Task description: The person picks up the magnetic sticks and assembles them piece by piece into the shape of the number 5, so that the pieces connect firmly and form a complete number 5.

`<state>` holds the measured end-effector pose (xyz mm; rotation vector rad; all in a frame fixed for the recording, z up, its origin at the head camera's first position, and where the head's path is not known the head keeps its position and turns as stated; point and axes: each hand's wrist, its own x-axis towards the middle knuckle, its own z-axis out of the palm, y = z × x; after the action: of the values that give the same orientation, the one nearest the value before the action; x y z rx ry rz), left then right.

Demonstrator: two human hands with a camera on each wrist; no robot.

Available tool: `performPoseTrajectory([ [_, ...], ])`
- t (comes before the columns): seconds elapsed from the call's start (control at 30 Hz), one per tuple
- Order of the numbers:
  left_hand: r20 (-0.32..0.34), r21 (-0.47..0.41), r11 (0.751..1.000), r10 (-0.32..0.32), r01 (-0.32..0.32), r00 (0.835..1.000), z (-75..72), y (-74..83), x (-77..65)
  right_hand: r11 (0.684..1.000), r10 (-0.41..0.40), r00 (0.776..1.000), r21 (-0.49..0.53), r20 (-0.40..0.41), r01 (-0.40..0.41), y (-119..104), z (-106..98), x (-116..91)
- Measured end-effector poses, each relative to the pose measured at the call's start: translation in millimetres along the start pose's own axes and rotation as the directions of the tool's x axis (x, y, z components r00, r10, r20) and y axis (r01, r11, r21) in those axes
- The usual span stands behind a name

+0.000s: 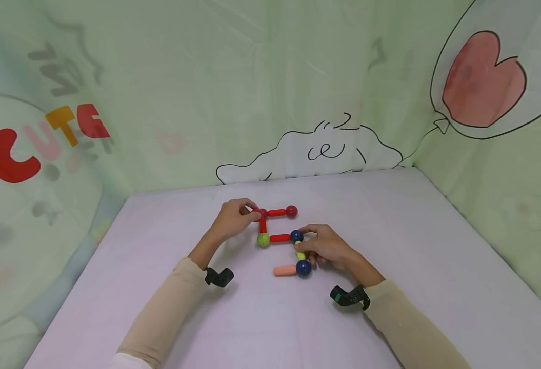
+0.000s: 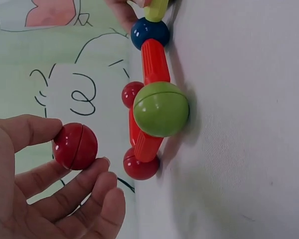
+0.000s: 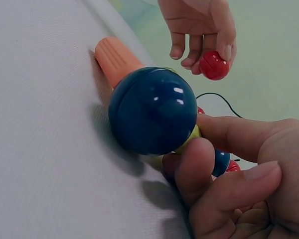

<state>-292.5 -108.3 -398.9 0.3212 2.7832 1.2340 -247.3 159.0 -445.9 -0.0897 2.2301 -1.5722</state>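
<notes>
Between thumb and fingertips my left hand [image 1: 234, 219] pinches a loose red ball [image 2: 75, 146], held above the table and apart from the joined toy in the left wrist view. That toy is a chain of rods and balls: red rods [image 1: 280, 238] link two more red balls [image 1: 291, 211], a green ball [image 1: 263, 240] and a blue ball [image 1: 296, 236]. A yellow rod [image 1: 301, 255] runs on to a nearer blue ball [image 3: 152, 110], from which a peach rod [image 3: 117, 60] sticks out leftward. My right hand [image 1: 329, 246] grips the yellow rod, its fingers partly hiding it.
A pale tabletop [image 1: 261, 318] lies under everything. Behind it hangs a green printed cloth [image 1: 196, 102] with letters, a cloud and a balloon, and more cloth closes off both sides. Dark wrist cameras [image 1: 219, 277] sit on both forearms.
</notes>
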Motion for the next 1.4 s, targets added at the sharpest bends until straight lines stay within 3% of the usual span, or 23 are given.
performPoseTrajectory([
  [0.2,0.039,-0.080,0.997,-0.013,0.016,0.999,0.0,0.2,-12.6,1.000,0.010,1.000,-0.002,0.000,-0.010,0,0,-1],
  [0.6,0.120,-0.216,0.975,0.085,-0.058,0.989,9.1,0.2,-41.7,1.000,0.006,1.000,-0.005,0.008,-0.006,-1,-3,-1],
  [0.73,0.183,-0.220,0.970,0.141,-0.099,0.973,14.9,-6.1,-50.1,1.000,0.003,1.000,-0.011,0.017,-0.002,2,0,2],
  [0.9,0.269,-0.205,0.966,0.211,-0.158,0.940,15.5,-5.0,-49.0,1.000,0.000,1.000,-0.006,0.004,0.000,1,0,0],
  [1.13,0.398,-0.284,0.953,0.216,-0.104,0.891,14.0,-8.0,-48.2,1.000,0.005,1.000,-0.012,0.001,-0.005,-1,-1,-2],
  [1.4,0.411,-0.259,0.959,0.213,-0.111,0.886,17.6,-8.7,-52.5,1.000,0.007,1.000,-0.018,0.003,-0.007,-2,0,-1],
])
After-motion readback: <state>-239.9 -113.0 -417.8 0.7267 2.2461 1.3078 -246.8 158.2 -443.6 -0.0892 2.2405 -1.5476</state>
